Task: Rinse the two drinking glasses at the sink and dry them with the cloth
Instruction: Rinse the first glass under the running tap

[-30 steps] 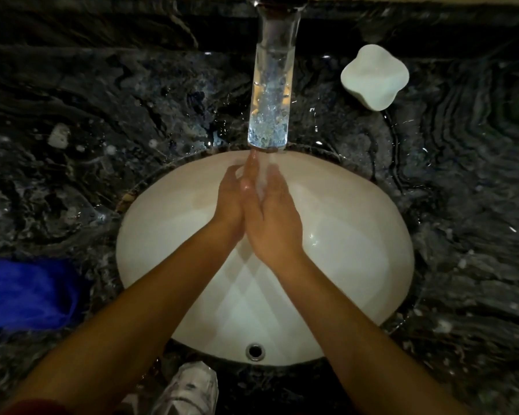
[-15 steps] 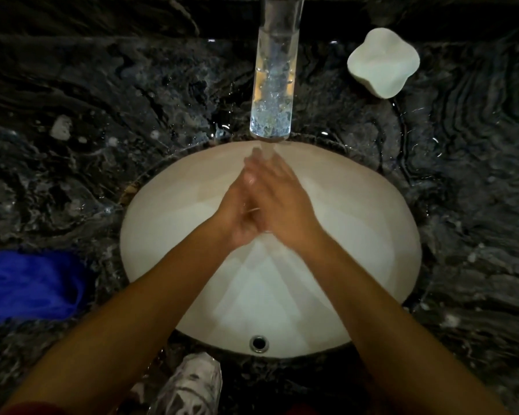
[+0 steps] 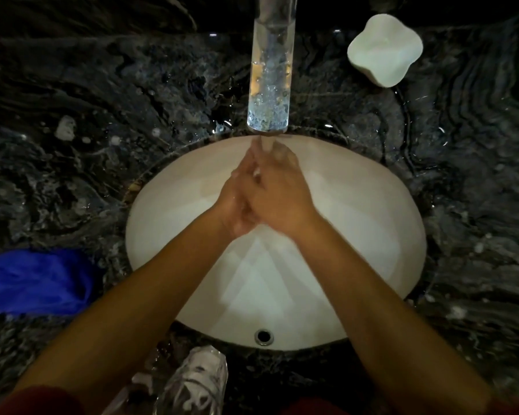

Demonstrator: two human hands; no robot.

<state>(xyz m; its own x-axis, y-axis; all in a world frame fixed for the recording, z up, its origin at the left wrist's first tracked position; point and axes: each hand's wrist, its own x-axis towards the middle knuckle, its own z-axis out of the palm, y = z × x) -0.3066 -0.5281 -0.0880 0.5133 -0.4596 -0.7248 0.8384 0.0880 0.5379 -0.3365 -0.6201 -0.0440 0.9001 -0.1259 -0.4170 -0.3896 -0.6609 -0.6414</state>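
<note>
Dark marble surrounds the sink [image 3: 372,235]; our left hand [image 3: 234,205] and right hand [image 3: 279,199] press together, fingers straight, empty, under the tap at frame centre. Cloth [image 3: 36,283] sits lower left; no glasses are identifiable, so rinsing and drying seemingly remain.

Single head-mounted cam, wide-angle, looks steeply down from above at close range; sink [image 3: 372,235] centred, countertop [image 3: 102,115] filling frame edges. No 2nd view.

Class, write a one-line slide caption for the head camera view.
Left hand and right hand pressed together under the running tap over the white sink; blue cloth on the counter.
</note>
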